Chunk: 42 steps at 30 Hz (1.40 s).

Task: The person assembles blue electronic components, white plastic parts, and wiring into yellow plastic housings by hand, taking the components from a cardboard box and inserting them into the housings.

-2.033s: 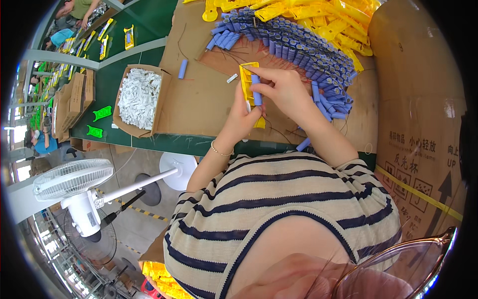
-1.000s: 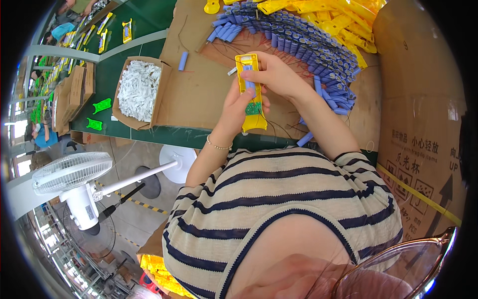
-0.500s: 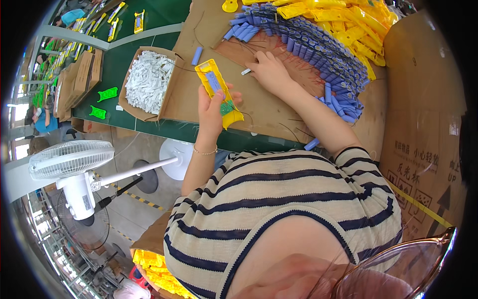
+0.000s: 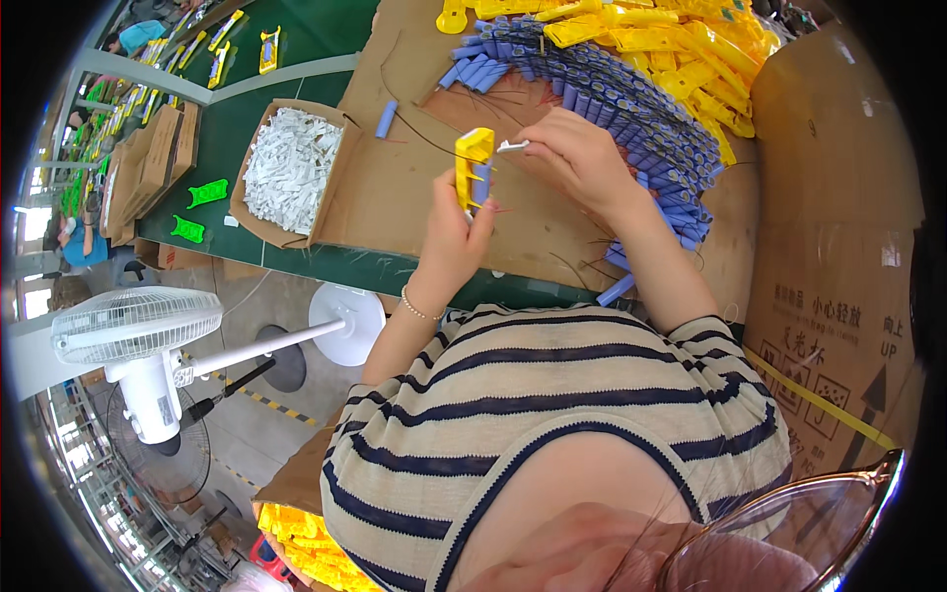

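Note:
My left hand (image 4: 457,232) grips a yellow plastic housing (image 4: 474,144), now turned on its edge, with a blue cylindrical battery (image 4: 480,185) seated inside it. Close to the housing's upper end, my right hand (image 4: 582,158) pinches a small white plastic piece (image 4: 513,146) between thumb and finger. A dark wire runs from the left toward the housing's top. Past my right hand lies a large heap of blue batteries (image 4: 631,113) with thin wires. One loose battery (image 4: 387,119) rests on the cardboard to the left of my hands.
A cardboard box (image 4: 326,203) full of small white pieces stands at the left. Two green plastic parts (image 4: 207,192) lie beside it on the green table. Yellow housings (image 4: 681,49) are piled at the far right, near a tall carton (image 4: 838,197). A white fan (image 4: 138,326) stands lower left.
My left hand has moved right and tipped the yellow housing onto its edge. My right hand has lifted the white piece off the cardboard and brought it beside the housing.

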Tool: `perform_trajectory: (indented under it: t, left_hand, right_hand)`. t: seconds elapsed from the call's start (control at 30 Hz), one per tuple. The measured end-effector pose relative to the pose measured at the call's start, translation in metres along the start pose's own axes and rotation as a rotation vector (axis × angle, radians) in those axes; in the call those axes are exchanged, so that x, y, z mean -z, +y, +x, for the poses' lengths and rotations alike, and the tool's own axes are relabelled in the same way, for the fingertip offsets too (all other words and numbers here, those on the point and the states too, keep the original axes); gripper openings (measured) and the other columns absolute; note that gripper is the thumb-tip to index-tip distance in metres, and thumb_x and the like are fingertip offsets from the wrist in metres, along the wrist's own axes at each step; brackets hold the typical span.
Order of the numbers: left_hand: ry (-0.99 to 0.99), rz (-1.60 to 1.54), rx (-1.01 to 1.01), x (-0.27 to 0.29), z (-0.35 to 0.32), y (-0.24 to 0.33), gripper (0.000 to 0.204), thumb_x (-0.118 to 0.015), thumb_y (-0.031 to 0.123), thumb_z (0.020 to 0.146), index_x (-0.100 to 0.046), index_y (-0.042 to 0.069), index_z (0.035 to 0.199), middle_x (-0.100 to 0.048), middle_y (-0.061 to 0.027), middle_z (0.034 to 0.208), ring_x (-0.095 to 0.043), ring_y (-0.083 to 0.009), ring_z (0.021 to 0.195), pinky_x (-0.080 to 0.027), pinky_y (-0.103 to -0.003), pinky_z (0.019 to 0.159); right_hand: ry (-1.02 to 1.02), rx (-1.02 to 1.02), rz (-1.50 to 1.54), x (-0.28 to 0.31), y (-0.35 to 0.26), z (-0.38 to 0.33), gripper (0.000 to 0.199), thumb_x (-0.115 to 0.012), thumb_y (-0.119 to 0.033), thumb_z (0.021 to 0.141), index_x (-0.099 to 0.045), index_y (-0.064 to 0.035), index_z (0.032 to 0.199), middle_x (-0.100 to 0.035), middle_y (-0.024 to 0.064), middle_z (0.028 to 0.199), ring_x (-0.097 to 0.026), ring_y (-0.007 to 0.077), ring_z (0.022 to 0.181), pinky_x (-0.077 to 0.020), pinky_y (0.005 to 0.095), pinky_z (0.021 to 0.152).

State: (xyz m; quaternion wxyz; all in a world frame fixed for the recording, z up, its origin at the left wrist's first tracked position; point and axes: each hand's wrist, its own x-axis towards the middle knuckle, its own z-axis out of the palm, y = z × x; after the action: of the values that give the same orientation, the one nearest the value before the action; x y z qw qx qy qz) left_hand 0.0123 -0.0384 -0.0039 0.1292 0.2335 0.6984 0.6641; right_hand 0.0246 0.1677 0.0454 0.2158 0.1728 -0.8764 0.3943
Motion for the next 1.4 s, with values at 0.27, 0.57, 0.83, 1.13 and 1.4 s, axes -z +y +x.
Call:
perform_trajectory:
  t: [0.27,0.57,0.83,1.13,1.4]
  left_hand:
    - [-0.063,0.556,-0.159,-0.011,-0.001,0.03,0.046,-0.06,0.012,0.087,-0.035,-0.003,0.122,-0.053,-0.0207,0.109,-0.06,-0.0312,0.091,-0.047,-0.037,0.077]
    - [-0.11,0.257,-0.042,-0.02,-0.004,0.023,0.041,-0.054,0.004,0.089,-0.032,-0.002,0.123,-0.056,-0.0186,0.109,-0.062,-0.0255,0.094,-0.049,-0.034,0.081]
    - [-0.163,0.39,-0.082,-0.017,-0.002,0.019,0.039,-0.05,0.002,0.09,-0.03,-0.002,0.123,-0.055,-0.0169,0.11,-0.062,-0.021,0.09,-0.051,-0.031,0.077]
    - [-0.132,0.105,0.025,-0.031,-0.002,0.012,0.038,-0.046,0.001,0.091,-0.028,0.0,0.124,-0.053,-0.013,0.106,-0.062,-0.0165,0.081,-0.052,-0.028,0.07]
    - [-0.286,-0.069,0.145,-0.024,-0.004,0.016,0.034,-0.043,0.004,0.092,-0.028,0.001,0.122,-0.051,-0.0121,0.103,-0.058,-0.015,0.073,-0.05,-0.029,0.066]
  right_hand:
    - [-0.025,0.064,-0.153,0.021,-0.021,-0.006,0.013,-0.063,-0.014,0.082,-0.063,-0.0052,0.092,-0.059,0.0066,0.078,-0.056,0.024,0.074,-0.0432,0.0351,0.068]
    - [-0.054,-0.062,0.008,0.022,-0.022,-0.005,0.012,-0.06,-0.015,0.084,-0.064,-0.0048,0.09,-0.062,0.0078,0.073,-0.06,0.0249,0.07,-0.046,0.0339,0.063]
    - [0.031,-0.317,0.104,0.015,-0.025,-0.006,0.014,-0.059,-0.016,0.086,-0.064,-0.0029,0.089,-0.061,0.0094,0.068,-0.06,0.0225,0.063,-0.0458,0.033,0.058]
    - [0.21,-0.513,0.188,-0.009,-0.038,-0.013,0.019,-0.059,-0.019,0.086,-0.066,-0.0016,0.088,-0.062,0.0122,0.069,-0.062,0.0221,0.062,-0.0453,0.0315,0.056]
    - [-0.13,-0.159,-0.307,0.012,-0.007,0.002,0.027,-0.064,-0.029,0.08,-0.063,-0.0023,0.079,-0.061,0.0132,0.07,-0.058,0.0324,0.064,-0.0452,0.0404,0.063]
